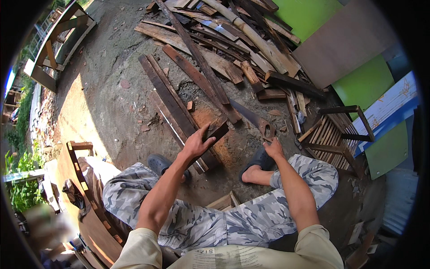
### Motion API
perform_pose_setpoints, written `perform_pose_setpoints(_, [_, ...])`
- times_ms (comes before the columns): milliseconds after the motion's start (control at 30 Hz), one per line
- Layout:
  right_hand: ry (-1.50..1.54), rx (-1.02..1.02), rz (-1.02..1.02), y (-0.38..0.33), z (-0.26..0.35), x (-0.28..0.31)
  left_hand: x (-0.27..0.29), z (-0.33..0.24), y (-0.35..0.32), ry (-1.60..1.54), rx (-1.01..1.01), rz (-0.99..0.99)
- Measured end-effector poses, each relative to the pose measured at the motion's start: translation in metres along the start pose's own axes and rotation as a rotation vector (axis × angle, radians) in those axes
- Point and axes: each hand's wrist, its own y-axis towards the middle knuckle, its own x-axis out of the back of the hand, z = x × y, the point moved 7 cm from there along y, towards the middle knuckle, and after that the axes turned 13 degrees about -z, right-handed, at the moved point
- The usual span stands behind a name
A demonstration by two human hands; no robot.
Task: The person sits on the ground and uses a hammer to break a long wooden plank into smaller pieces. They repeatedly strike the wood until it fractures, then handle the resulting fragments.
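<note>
Two hands down at the plank (179,112): left hand (197,143) clamped on its near end, above the left shoe (159,163). Right hand (274,148) on the saw (253,119) handle, just right of the plank; grip not readable. Scrap pile (237,40) beyond.

Sunlit dirt yard (112,103), green panels (365,83)

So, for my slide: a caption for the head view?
Left hand grips a dark plank; right hand reaches a handsaw.
</note>
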Motion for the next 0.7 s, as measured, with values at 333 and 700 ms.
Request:
perform_pose_setpoints(333, [0.252, -0.607, 0.062, 0.074, -0.077, -0.069, -0.021, 0.097, 0.021, 0.476, -0.012, 0.453])
perform_pose_setpoints(700, [0.28, -0.523, 0.064, 0.108, -0.071, -0.081, 0.012, 0.131, 0.005, 0.656, -0.008, 0.145])
